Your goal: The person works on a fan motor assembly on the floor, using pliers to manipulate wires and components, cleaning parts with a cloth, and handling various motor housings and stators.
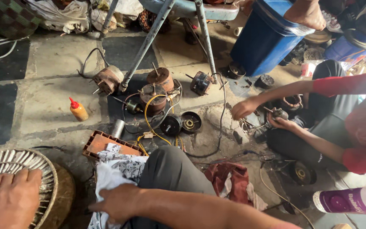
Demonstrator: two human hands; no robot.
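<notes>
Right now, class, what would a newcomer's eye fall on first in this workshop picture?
The floor's middle, strewn with rusty motors and a looping yellow wire. At lower left, the left hand rests on a round wire grille, while the right hand presses a printed cloth by the knee. At right, another person in red sleeves handles a small part, near a blue bin.

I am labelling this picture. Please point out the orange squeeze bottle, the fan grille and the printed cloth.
orange squeeze bottle (pixel 79 112), head view, its body.
fan grille (pixel 5 162), head view, its spokes.
printed cloth (pixel 113 174), head view, its middle fold.
</notes>
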